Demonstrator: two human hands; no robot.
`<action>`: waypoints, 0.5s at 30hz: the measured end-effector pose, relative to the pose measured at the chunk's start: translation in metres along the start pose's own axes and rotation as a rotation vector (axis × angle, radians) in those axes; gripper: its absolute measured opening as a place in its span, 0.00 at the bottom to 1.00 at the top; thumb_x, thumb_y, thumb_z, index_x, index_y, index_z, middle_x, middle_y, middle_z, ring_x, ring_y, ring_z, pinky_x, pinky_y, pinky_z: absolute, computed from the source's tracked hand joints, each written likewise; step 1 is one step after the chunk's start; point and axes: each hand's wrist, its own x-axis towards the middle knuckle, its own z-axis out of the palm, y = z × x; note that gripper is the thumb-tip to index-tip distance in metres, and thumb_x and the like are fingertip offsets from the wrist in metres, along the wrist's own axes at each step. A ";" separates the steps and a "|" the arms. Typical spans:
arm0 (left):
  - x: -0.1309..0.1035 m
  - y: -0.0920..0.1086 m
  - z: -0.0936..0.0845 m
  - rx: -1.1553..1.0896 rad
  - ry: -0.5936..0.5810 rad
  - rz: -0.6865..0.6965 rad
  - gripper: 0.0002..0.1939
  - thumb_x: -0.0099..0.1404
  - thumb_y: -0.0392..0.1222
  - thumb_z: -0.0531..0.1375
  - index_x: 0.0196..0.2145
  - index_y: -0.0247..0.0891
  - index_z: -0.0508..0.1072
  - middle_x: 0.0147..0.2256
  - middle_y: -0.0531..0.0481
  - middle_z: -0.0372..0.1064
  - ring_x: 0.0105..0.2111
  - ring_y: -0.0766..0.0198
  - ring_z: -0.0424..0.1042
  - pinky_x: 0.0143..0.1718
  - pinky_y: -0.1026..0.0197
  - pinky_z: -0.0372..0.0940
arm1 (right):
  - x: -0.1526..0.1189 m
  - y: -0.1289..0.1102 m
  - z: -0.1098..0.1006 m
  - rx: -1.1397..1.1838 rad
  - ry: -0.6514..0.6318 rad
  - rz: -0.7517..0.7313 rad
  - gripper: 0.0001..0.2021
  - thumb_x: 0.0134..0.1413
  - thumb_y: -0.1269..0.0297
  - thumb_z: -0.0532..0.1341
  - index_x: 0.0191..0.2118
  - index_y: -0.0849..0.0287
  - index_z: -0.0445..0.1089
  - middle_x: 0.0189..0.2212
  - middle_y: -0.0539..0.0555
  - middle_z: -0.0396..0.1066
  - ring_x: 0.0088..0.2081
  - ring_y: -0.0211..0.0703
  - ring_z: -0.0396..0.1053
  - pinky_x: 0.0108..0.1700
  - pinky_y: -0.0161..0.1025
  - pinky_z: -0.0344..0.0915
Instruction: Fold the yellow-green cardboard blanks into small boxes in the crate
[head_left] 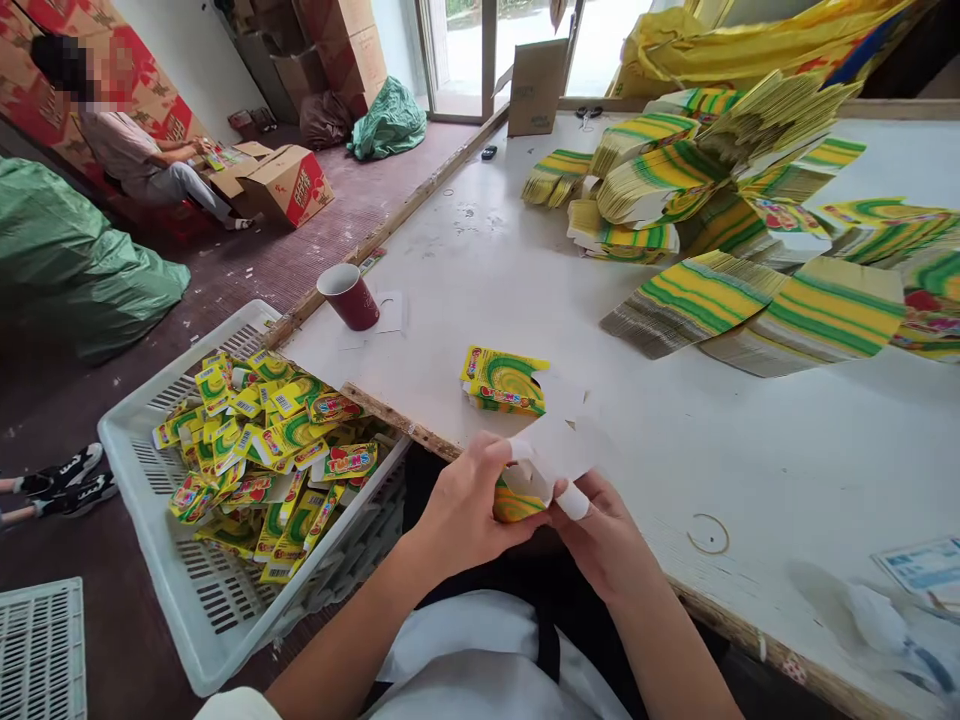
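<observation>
A partly folded yellow and green box [517, 500] is between my hands at the table's front edge, its white inner flaps raised. My left hand [469, 500] is closed around its left side, thumb on top. The fingers of my right hand [604, 535] pinch a white flap at its right side. White wraps show on fingers of both hands. Just beyond them a yellow and green carton [504, 380] lies on the white table [465, 290]. Stacks of flat printed cartons [705, 290] spread over the table's right and back.
A white crate [127, 470] heaped with yellow cartons [285, 430] stands left of the table. A red mug [349, 297] sits near the table's left edge. At the upper left, a person [142, 150] sits beside an open cardboard box [285, 185]. Green sacks [75, 250] lie on the floor.
</observation>
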 end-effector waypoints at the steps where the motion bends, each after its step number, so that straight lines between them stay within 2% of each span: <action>1: 0.000 0.000 0.001 0.032 -0.024 0.042 0.22 0.58 0.43 0.66 0.47 0.45 0.62 0.43 0.47 0.69 0.39 0.57 0.73 0.38 0.58 0.68 | 0.000 -0.002 0.002 -0.035 0.007 -0.003 0.22 0.50 0.45 0.68 0.46 0.54 0.75 0.36 0.56 0.79 0.41 0.54 0.76 0.45 0.49 0.74; 3: -0.002 0.000 0.003 0.084 -0.072 0.077 0.19 0.55 0.38 0.64 0.43 0.45 0.63 0.42 0.48 0.68 0.37 0.57 0.73 0.37 0.59 0.67 | 0.001 -0.005 0.005 -0.125 0.017 0.000 0.21 0.50 0.48 0.68 0.47 0.55 0.75 0.35 0.56 0.79 0.41 0.55 0.76 0.45 0.49 0.73; 5: -0.002 0.001 0.003 0.100 -0.119 0.048 0.19 0.53 0.36 0.64 0.42 0.45 0.63 0.40 0.50 0.68 0.36 0.58 0.72 0.36 0.59 0.66 | 0.002 -0.005 0.007 -0.222 0.034 0.000 0.21 0.51 0.50 0.67 0.48 0.56 0.75 0.35 0.55 0.79 0.42 0.55 0.76 0.46 0.49 0.73; 7: -0.002 0.002 0.003 0.066 -0.164 -0.019 0.22 0.53 0.37 0.64 0.45 0.45 0.61 0.40 0.50 0.69 0.37 0.56 0.73 0.37 0.58 0.66 | 0.002 -0.004 0.007 -0.293 0.058 -0.045 0.24 0.53 0.49 0.65 0.52 0.56 0.73 0.39 0.56 0.80 0.45 0.56 0.75 0.49 0.49 0.72; 10: 0.002 0.001 0.003 -0.020 -0.237 -0.117 0.31 0.54 0.38 0.64 0.52 0.45 0.55 0.41 0.48 0.71 0.39 0.53 0.74 0.39 0.55 0.68 | -0.001 0.001 0.005 -0.416 0.037 -0.206 0.28 0.60 0.49 0.61 0.62 0.55 0.65 0.51 0.59 0.76 0.54 0.56 0.72 0.55 0.50 0.70; 13: 0.006 -0.003 0.006 -0.081 -0.269 -0.135 0.34 0.54 0.38 0.62 0.54 0.43 0.49 0.44 0.43 0.70 0.40 0.51 0.75 0.40 0.51 0.69 | -0.004 0.008 0.004 -0.644 -0.031 -0.369 0.28 0.64 0.60 0.57 0.68 0.51 0.57 0.63 0.59 0.66 0.61 0.54 0.67 0.59 0.49 0.68; 15: 0.006 -0.006 0.009 -0.076 -0.213 -0.124 0.34 0.54 0.37 0.62 0.54 0.42 0.49 0.48 0.39 0.67 0.45 0.49 0.73 0.44 0.48 0.69 | -0.002 0.012 0.002 -0.768 -0.053 -0.454 0.28 0.64 0.69 0.55 0.68 0.47 0.57 0.67 0.57 0.61 0.64 0.51 0.64 0.61 0.48 0.67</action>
